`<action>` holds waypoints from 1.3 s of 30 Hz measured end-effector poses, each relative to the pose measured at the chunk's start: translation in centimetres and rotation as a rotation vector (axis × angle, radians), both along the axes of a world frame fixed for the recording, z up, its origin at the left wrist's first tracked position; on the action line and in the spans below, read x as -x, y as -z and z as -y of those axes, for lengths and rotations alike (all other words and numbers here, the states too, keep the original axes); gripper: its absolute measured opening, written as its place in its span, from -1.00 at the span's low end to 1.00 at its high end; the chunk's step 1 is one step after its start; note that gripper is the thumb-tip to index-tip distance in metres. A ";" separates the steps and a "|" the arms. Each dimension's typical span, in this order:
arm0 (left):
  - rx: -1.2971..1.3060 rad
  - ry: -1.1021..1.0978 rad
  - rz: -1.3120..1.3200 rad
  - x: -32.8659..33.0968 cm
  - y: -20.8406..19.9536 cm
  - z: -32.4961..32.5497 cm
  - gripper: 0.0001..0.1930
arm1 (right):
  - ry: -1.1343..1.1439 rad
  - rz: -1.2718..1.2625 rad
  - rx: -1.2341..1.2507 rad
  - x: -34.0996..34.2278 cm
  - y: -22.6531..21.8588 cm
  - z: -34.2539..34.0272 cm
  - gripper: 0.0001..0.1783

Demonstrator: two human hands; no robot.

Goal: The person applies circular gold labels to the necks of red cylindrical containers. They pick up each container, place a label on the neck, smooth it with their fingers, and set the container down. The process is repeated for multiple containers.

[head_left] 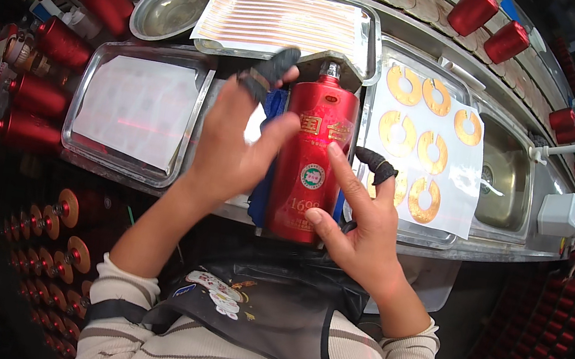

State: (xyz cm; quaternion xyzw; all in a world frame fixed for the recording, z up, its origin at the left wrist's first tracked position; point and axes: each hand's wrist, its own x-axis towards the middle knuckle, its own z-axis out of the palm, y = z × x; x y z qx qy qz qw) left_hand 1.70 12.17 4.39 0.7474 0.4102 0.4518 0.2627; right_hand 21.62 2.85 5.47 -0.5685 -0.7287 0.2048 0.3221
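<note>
A glossy red bottle (315, 161) with gold lettering, a small round green-and-white label and a silvery neck lies in front of me, neck pointing away, over a blue cloth (261, 194). My left hand (235, 131) is open at its left side, thumb reaching toward the bottle and a black covering on a fingertip. From the right, my right hand (366, 232) rests its thumb and index finger on the bottle's surface, the fingers apart. One of its fingers also wears a black cover and sticks out over a sheet of gold ring-shaped stickers (398, 133).
A tray (197, 110) with a white sheet stands left. Beyond are a metal bowl (172, 6) and a sheet of thin gold strips (285, 23). A sink (509, 187) and white jug (561, 214) are right. Several red bottles (31, 131) line the left edge.
</note>
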 end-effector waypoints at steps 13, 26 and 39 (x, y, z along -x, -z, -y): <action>0.072 0.322 -0.222 1.1 3.5 6.0 -0.19 | -0.117 -0.024 0.170 -0.8 1.0 -0.5 -0.11; 0.112 0.371 -0.273 1.6 3.3 4.9 -0.14 | -0.012 0.099 0.237 -0.3 0.3 -3.3 0.01; 0.161 0.377 -0.150 1.8 4.8 4.9 -0.13 | -0.058 0.064 0.402 -0.6 -0.4 -2.2 0.12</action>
